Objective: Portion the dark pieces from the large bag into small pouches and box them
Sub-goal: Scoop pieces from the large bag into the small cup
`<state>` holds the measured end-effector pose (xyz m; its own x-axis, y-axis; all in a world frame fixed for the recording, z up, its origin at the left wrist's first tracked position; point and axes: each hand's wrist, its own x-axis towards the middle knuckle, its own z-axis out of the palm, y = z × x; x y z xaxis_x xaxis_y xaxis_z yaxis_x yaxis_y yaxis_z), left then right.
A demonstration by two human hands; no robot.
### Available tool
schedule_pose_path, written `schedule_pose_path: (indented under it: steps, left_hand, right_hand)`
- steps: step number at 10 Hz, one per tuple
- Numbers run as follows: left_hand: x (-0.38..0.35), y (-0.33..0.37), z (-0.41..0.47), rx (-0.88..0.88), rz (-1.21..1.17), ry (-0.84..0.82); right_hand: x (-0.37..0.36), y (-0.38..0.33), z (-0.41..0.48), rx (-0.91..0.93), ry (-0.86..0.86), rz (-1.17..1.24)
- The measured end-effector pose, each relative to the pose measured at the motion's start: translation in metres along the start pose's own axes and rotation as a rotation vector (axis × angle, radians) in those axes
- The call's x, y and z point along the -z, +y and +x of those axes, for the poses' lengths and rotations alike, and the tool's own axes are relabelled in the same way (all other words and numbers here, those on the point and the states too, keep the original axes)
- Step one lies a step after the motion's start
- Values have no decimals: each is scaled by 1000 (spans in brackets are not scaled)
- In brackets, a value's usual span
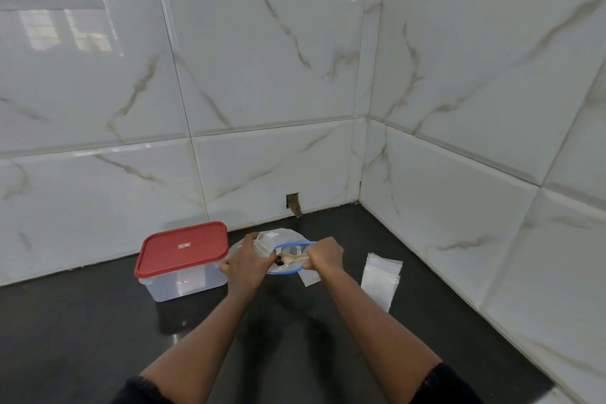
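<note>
Head view: left hand pinches the limp small pouch at its mouth beside the large bag on the counter, right hand grips a wooden scoop; the film likely handles light and slippery

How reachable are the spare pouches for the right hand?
Likely yes: the spare pouches lie on the counter just right of the right hand, nothing between. But it grips a spoon, so free it first.

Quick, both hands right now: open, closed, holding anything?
Left hand: closed, holding a small pouch.
Right hand: closed, holding a wooden spoon over the large bag.
</note>
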<state>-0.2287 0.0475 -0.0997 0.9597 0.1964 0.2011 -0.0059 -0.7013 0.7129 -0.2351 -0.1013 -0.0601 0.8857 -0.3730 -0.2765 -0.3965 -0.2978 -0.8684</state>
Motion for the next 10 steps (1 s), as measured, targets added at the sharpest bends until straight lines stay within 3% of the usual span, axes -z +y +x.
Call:
schedule_pose_path:
  steps: [2, 4, 6, 10]
  left_hand:
    - [-9, 5, -3, 52, 31, -67]
    - [-13, 9, -7, 75, 24, -76]
    - [-16, 6, -10, 72, 17, -102]
    - [-16, 4, -13, 56, 50, -97]
  right_hand:
    - [38, 5, -4, 8, 11, -194]
    - [61, 12, 8, -26, 9, 53]
    - [54, 1, -8, 48, -8, 131]
    - [19, -1, -31, 472, -29, -340]
